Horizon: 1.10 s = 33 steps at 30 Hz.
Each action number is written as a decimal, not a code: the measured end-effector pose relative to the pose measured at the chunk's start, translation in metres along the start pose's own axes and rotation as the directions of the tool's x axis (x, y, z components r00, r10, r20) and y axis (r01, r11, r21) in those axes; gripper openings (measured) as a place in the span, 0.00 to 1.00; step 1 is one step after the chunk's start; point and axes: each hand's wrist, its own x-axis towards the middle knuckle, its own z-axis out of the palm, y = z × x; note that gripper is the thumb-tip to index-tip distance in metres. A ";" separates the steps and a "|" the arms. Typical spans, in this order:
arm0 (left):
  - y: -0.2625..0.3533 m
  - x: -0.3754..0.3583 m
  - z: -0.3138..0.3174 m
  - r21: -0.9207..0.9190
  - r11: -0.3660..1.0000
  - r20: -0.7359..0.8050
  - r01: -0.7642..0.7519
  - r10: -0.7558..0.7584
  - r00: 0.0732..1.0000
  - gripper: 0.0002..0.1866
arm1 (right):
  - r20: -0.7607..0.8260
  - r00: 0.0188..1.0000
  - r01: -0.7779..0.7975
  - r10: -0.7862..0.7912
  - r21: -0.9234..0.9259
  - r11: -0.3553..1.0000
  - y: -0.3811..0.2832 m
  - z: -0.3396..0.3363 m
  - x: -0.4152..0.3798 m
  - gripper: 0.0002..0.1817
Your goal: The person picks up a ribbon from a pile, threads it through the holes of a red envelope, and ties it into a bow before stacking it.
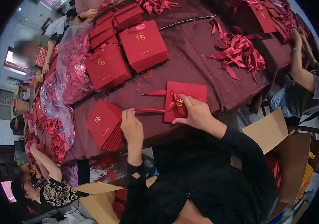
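A red paper bag with a gold logo lies on the cloth-covered table in front of me. My right hand rests over the bag, thumb and fingers spread apart on either side of the logo. My left hand pinches the end of a red ribbon, which stretches straight from the bag to my fingertips. Above it, a second ribbon end sticks out from the bag's left side. Just left of my left hand sits a fanned stack of red bags.
More stacked red bags stand at the back, beside clear plastic holding red material. A heap of red ribbons lies right on the dark red tablecloth. Open cardboard boxes flank me. Other people work around the table.
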 end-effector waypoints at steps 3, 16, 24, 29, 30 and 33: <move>0.006 0.008 -0.005 0.003 0.995 0.009 0.102 -0.102 0.995 0.05 | 0.032 0.992 0.124 -0.122 -0.100 0.987 -0.001 -0.009 -0.006 0.50; 0.086 0.016 -0.043 -0.005 0.984 -0.631 -0.176 0.133 0.764 0.21 | -0.393 0.906 0.185 -0.158 0.033 0.982 -0.032 -0.102 0.014 0.11; 0.111 -0.001 0.016 0.173 0.903 0.129 -0.393 0.375 0.918 0.21 | -0.269 0.962 -0.004 -0.041 -0.165 0.986 0.046 -0.058 0.034 0.12; 0.092 0.000 0.028 0.151 0.965 0.152 -0.213 0.190 0.970 0.26 | 0.021 0.993 0.100 -0.117 -0.672 0.734 0.146 -0.128 -0.003 0.17; 0.092 0.002 0.029 0.146 0.970 0.132 -0.196 0.177 0.975 0.26 | 0.088 0.988 0.155 -0.129 -0.647 0.746 0.153 -0.136 -0.006 0.20; 0.092 0.009 0.033 0.220 0.970 0.137 -0.104 0.075 0.988 0.30 | 0.263 0.931 0.362 -0.251 -0.604 0.710 0.172 -0.139 -0.011 0.21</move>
